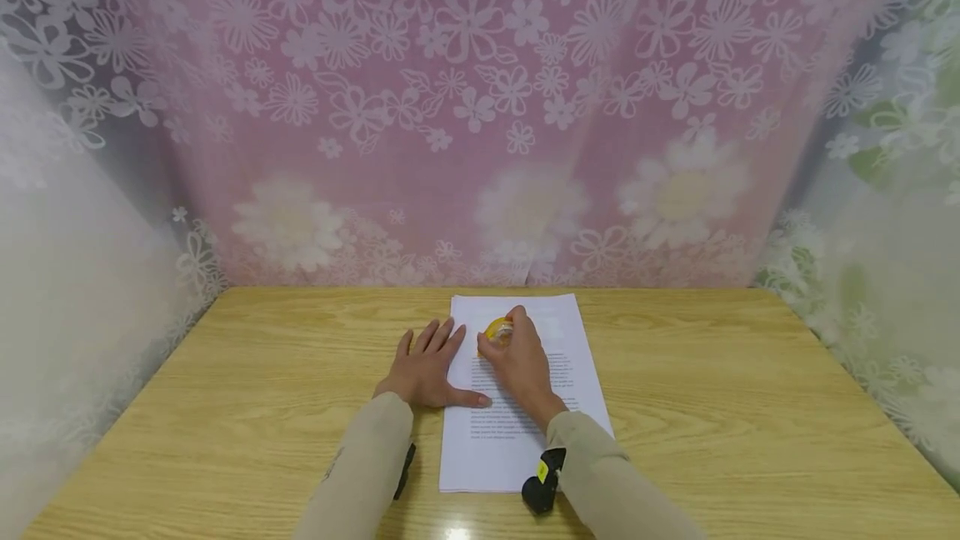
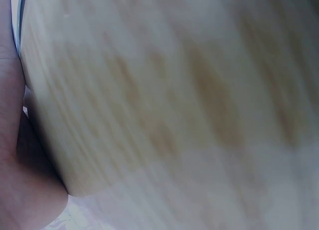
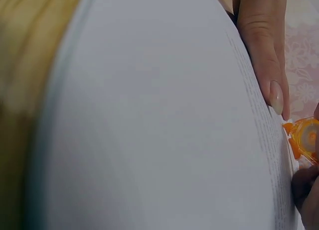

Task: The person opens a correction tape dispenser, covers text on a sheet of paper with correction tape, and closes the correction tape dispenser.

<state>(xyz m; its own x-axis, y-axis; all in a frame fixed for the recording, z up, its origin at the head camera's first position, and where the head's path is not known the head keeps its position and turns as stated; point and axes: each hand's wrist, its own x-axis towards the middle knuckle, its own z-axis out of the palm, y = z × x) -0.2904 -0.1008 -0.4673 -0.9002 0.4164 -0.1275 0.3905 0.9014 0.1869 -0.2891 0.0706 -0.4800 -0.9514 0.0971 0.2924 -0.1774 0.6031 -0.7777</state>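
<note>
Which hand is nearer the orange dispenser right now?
Right. The right hand grips the orange dispenser between thumb and fingers; the left hand is spread at the left edge of the paper, left of the dispenser and not holding it.

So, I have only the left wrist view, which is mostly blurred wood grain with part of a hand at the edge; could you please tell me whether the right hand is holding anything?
Observer: Yes, the right hand grips a small orange item, apparently a tape dispenser.
Operator: Thank you; and what is beneath it?
Observer: White paper, with printed lines across part of it.
Operator: Could you also say how the left hand is placed?
Observer: It lies palm down, with its thumb extended over the paper.
</note>
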